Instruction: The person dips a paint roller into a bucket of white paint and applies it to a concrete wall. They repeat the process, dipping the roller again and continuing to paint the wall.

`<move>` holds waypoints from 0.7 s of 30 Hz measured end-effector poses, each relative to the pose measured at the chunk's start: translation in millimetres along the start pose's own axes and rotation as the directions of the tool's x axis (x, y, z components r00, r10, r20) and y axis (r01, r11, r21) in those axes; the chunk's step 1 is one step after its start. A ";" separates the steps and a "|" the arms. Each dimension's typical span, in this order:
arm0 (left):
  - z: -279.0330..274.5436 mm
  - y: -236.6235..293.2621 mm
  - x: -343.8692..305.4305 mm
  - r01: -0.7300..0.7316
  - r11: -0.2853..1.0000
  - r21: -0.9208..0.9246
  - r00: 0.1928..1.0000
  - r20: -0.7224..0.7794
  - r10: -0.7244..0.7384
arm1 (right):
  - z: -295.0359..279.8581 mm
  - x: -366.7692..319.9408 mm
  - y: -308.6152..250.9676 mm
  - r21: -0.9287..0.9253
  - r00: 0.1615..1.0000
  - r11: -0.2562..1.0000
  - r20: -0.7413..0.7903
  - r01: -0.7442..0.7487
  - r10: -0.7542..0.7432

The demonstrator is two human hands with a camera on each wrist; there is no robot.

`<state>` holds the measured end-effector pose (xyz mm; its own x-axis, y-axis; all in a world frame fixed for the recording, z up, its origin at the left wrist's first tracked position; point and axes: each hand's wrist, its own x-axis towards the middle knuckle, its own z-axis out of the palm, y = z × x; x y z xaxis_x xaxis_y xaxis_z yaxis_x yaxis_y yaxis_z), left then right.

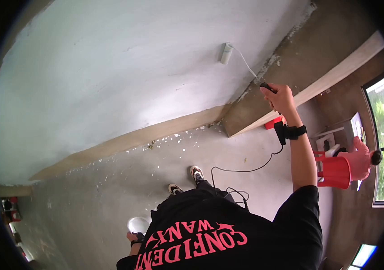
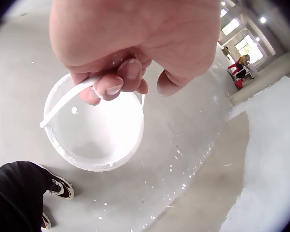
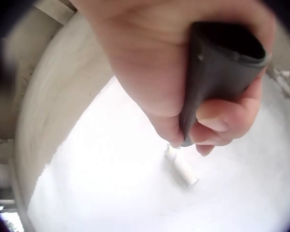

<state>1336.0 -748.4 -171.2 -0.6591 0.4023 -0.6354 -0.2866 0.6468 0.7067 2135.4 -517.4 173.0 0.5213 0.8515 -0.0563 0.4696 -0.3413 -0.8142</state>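
Note:
My right hand (image 1: 282, 99) grips the black handle (image 1: 268, 87) of a paint roller, whose white sleeve (image 1: 226, 53) lies against the white-painted wall (image 1: 111, 67). In the right wrist view, the fingers of my right hand (image 3: 183, 72) curl round the dark handle (image 3: 217, 72), with the roller sleeve (image 3: 183, 169) beyond it on the wall. The curled fingers of my left hand (image 2: 130, 48) hold the white handle (image 2: 67, 99) of a white bucket (image 2: 96, 166), which hangs below with white inside. Low in the head view, my left hand (image 1: 133, 236) is beside the bucket (image 1: 139, 223).
An unpainted brown beam (image 1: 327, 49) borders the white wall. White spots dot the grey floor (image 1: 124, 180). At the right, a person in pink (image 1: 359, 159) is near a red chair (image 1: 336, 172) and a window (image 1: 383, 135). A black cable (image 1: 241, 171) hangs from my right wrist.

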 end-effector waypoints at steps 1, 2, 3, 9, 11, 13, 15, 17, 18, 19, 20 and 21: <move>4.1 -1.2 4.3 0.012 1.000 -0.017 1.000 0.007 -0.012 | -8.6 2.8 6.6 -0.017 1.000 1.000 -0.026 0.001 -0.001; 5.4 -2.0 8.0 0.023 0.999 -0.034 1.000 0.010 -0.022 | -16.6 5.0 13.4 -0.032 0.999 0.999 -0.048 0.002 -0.004; 11.8 -3.9 13.8 0.033 0.998 -0.053 0.999 0.011 -0.033 | -24.8 6.5 20.4 -0.032 0.999 0.999 -0.054 -0.001 -0.001; 54.3 46.6 -36.8 0.140 0.964 -0.225 0.990 0.021 -0.139 | -58.0 26.1 68.7 -0.107 0.972 0.990 -0.228 -0.091 0.065; 59.1 49.8 -42.1 0.168 0.946 -0.277 0.985 0.011 -0.172 | -55.2 26.2 71.7 -0.102 0.966 0.991 -0.250 -0.091 0.063; 56.6 50.2 -43.3 0.233 0.923 -0.305 0.971 0.028 -0.236 | -46.9 23.7 72.1 -0.094 0.959 0.993 -0.281 -0.066 0.037; 49.6 35.3 -30.9 0.299 0.894 -0.333 0.952 0.049 -0.301 | -34.7 16.7 60.0 -0.093 0.971 0.993 -0.235 -0.078 0.054; 37.9 6.7 -10.3 0.087 0.994 -0.070 0.994 0.067 -0.082 | -18.3 8.5 44.0 -0.094 0.979 0.991 -0.190 -0.093 0.073; 22.0 -17.3 22.8 0.088 0.994 -0.069 0.994 0.067 -0.083 | -9.5 3.8 35.5 -0.069 0.988 0.994 -0.138 -0.080 0.070; 15.2 -28.0 29.6 0.071 0.996 -0.050 0.994 0.088 -0.066 | -0.2 -0.4 28.3 -0.045 0.994 0.997 -0.086 -0.070 0.066; 6.8 -37.9 34.6 0.054 0.998 -0.029 0.993 0.110 -0.051 | 9.7 -2.5 24.7 -0.047 0.994 0.996 -0.086 -0.072 0.068; 8.0 -33.3 28.4 0.038 0.999 -0.010 0.990 0.133 -0.036 | 20.9 -3.5 23.4 -0.015 0.998 0.999 -0.043 -0.044 0.044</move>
<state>1332.4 -753.3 -215.3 -0.5496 0.4614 -0.6965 -0.3181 0.6553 0.6851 2129.7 -520.0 142.0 0.5717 0.8177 -0.0667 0.4564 -0.3845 -0.8024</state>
